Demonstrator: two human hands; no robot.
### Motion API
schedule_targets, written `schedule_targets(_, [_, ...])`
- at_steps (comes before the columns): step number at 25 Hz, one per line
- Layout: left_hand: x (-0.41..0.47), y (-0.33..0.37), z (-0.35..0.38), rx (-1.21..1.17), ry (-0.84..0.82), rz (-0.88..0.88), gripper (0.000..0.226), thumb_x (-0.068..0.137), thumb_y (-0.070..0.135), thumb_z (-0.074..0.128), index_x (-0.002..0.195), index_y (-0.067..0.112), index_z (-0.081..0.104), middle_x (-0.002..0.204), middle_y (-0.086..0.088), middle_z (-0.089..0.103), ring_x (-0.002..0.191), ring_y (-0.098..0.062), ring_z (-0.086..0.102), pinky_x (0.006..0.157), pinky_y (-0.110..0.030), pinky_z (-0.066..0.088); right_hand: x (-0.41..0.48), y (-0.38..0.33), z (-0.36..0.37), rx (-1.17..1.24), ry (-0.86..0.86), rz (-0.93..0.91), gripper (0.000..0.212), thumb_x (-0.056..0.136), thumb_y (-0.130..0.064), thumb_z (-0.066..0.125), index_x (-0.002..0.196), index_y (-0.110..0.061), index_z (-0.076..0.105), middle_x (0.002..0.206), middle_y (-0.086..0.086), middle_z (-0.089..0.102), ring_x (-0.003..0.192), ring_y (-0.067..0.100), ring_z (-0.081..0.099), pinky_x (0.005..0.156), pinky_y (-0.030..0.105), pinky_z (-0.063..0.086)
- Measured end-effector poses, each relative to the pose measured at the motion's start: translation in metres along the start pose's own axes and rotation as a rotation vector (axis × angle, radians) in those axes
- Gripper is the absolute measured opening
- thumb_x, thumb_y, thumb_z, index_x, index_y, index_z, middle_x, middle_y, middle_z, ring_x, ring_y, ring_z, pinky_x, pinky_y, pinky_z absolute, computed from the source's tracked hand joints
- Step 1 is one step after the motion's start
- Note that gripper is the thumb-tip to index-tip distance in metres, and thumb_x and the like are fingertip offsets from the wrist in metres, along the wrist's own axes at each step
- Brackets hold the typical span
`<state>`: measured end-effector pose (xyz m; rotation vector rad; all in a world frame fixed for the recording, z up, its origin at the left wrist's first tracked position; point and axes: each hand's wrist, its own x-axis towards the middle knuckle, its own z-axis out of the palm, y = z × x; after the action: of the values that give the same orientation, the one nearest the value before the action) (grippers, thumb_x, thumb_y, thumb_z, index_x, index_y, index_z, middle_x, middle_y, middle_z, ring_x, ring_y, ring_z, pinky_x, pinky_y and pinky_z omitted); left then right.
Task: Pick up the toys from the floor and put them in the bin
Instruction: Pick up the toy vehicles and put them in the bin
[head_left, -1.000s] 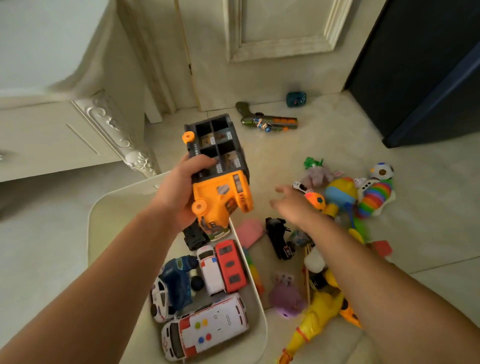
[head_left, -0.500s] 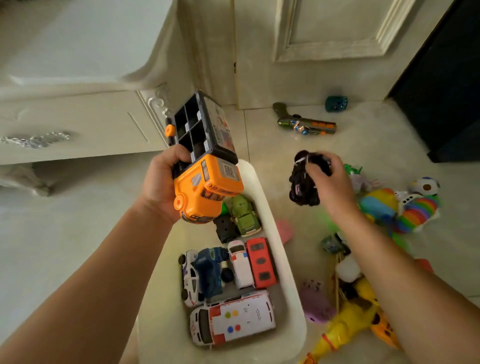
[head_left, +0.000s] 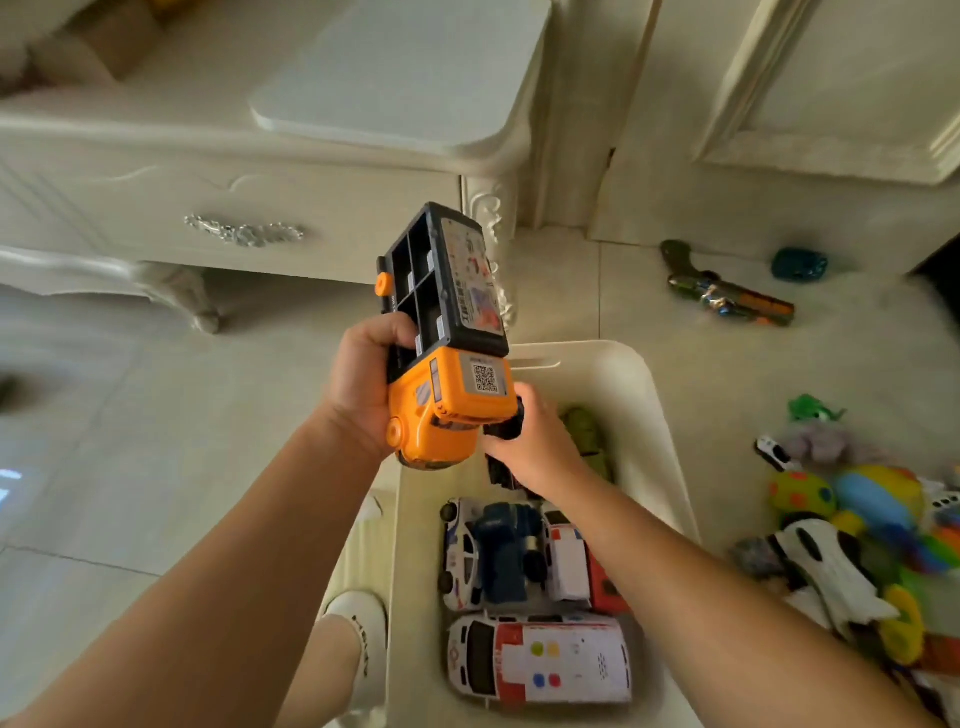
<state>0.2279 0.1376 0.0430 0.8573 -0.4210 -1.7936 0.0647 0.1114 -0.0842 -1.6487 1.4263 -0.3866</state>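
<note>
Through the head camera, my left hand (head_left: 363, 384) has its grip clenched around the orange and black truck (head_left: 452, 384). I hold it tilted in the air over the far left corner of the bin (head_left: 613, 374). It is not in the bin yet.

My right hand (head_left: 530, 447) is just beside it, low over the bin, with its grip curled on a small black car (head_left: 501, 428) that is mostly hidden by my fingers.

The bin already holds a fair load: a white ambulance (head_left: 540, 660) nearest me, a blue truck (head_left: 506, 551), a few more cars and a green car (head_left: 587, 431) at the far end.

I'd put the job at roughly half done. Both toys in my hands need dropping in. A toy gun (head_left: 727, 291) and a teal toy (head_left: 799, 264) lie on the floor (head_left: 156, 441) well beyond the bin, and a heap of bright toys (head_left: 852, 519) waits to its right.
</note>
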Motion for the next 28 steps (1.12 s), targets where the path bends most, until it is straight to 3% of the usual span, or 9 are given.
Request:
schedule_targets(3, [0.005, -0.002, -0.015, 0.007, -0.019, -0.059, 0.058, 0.046, 0.010, 0.067, 0.102, 0.004, 0.058, 0.087, -0.014, 0.064, 0.075, -0.027, 0.063, 0.068, -0.035, 0.054, 0.024, 0.030, 0.036, 0.041, -0.064, 0.047, 0.065, 0.066, -0.052, 0.072, 0.121, -0.029, 0.047, 0.122, 0.002, 0.055, 0.108, 0.022, 0.059, 0.092, 0.047, 0.052])
schedule_targets(8, [0.010, -0.010, -0.028, 0.064, 0.086, -0.156, 0.063, 0.046, 0.010, 0.063, 0.108, 0.005, 0.052, 0.084, -0.013, 0.061, 0.069, -0.025, 0.063, 0.060, -0.030, 0.055, 0.018, 0.021, 0.017, 0.100, -0.031, 0.157, 0.040, 0.094, -0.048, 0.049, 0.123, -0.021, 0.056, 0.120, -0.003, 0.061, 0.108, 0.016, 0.059, 0.092, 0.037, 0.050])
schedule_targets(11, [0.011, -0.022, -0.025, 0.171, 0.213, -0.216, 0.061, 0.056, 0.009, 0.056, 0.117, 0.008, 0.050, 0.094, -0.016, 0.061, 0.076, -0.028, 0.062, 0.068, -0.035, 0.053, 0.001, -0.018, -0.029, 0.808, -0.255, 0.249, 0.062, 0.093, -0.064, 0.034, 0.137, -0.023, 0.050, 0.128, 0.007, 0.062, 0.116, 0.024, 0.060, 0.100, 0.048, 0.046])
schedule_targets(13, [0.011, -0.035, -0.013, 0.240, 0.296, -0.222, 0.048, 0.071, 0.005, 0.051, 0.119, 0.006, 0.052, 0.097, -0.018, 0.062, 0.079, -0.030, 0.063, 0.071, -0.038, 0.053, -0.019, -0.040, -0.055, 1.018, -0.418, 0.167, 0.067, 0.087, -0.066, 0.042, 0.139, -0.024, 0.049, 0.127, 0.008, 0.064, 0.118, 0.028, 0.061, 0.099, 0.050, 0.046])
schedule_targets(17, [0.003, -0.053, 0.011, 0.325, 0.322, -0.286, 0.031, 0.086, 0.011, 0.049, 0.116, 0.007, 0.058, 0.092, -0.016, 0.066, 0.077, -0.027, 0.065, 0.071, -0.037, 0.056, -0.046, -0.032, -0.052, 0.793, -0.302, 0.207, 0.055, 0.079, -0.033, 0.074, 0.129, -0.021, 0.055, 0.113, 0.012, 0.071, 0.101, 0.032, 0.069, 0.087, 0.048, 0.055])
schedule_targets(19, [-0.001, -0.058, 0.012, 0.405, 0.344, -0.313, 0.028, 0.086, 0.012, 0.050, 0.113, 0.007, 0.058, 0.097, -0.014, 0.062, 0.086, -0.025, 0.061, 0.077, -0.036, 0.053, -0.055, -0.015, -0.044, 0.713, -0.224, 0.297, 0.056, 0.071, -0.033, 0.077, 0.123, -0.018, 0.059, 0.100, 0.011, 0.074, 0.090, 0.031, 0.071, 0.084, 0.049, 0.056])
schedule_targets(23, [-0.009, -0.059, 0.014, 0.837, 0.449, -0.284, 0.030, 0.085, 0.017, 0.056, 0.114, 0.020, 0.052, 0.118, -0.007, 0.047, 0.109, -0.025, 0.046, 0.095, -0.039, 0.039, -0.083, 0.002, -0.026, 0.412, -0.237, 0.403, 0.059, 0.070, -0.040, 0.072, 0.115, -0.003, 0.060, 0.073, 0.006, 0.064, 0.063, 0.018, 0.063, 0.064, 0.030, 0.052])
schedule_targets(25, [-0.014, -0.057, 0.019, 0.923, 0.424, -0.272, 0.039, 0.087, 0.019, 0.057, 0.125, 0.025, 0.051, 0.124, -0.005, 0.045, 0.120, -0.026, 0.043, 0.099, -0.038, 0.037, -0.098, -0.001, -0.009, 0.341, -0.267, 0.482, 0.067, 0.069, -0.046, 0.071, 0.120, -0.006, 0.051, 0.085, 0.004, 0.063, 0.072, 0.017, 0.064, 0.063, 0.029, 0.049])
schedule_targets(28, [-0.022, -0.058, 0.025, 0.958, 0.374, -0.274, 0.013, 0.091, 0.015, 0.055, 0.101, 0.023, 0.058, 0.108, 0.000, 0.050, 0.102, -0.020, 0.046, 0.088, -0.033, 0.040, -0.126, -0.011, 0.020, 0.147, -0.346, 0.494, 0.069, 0.080, -0.051, 0.066, 0.129, -0.013, 0.036, 0.109, 0.001, 0.055, 0.086, 0.013, 0.058, 0.066, 0.025, 0.048])
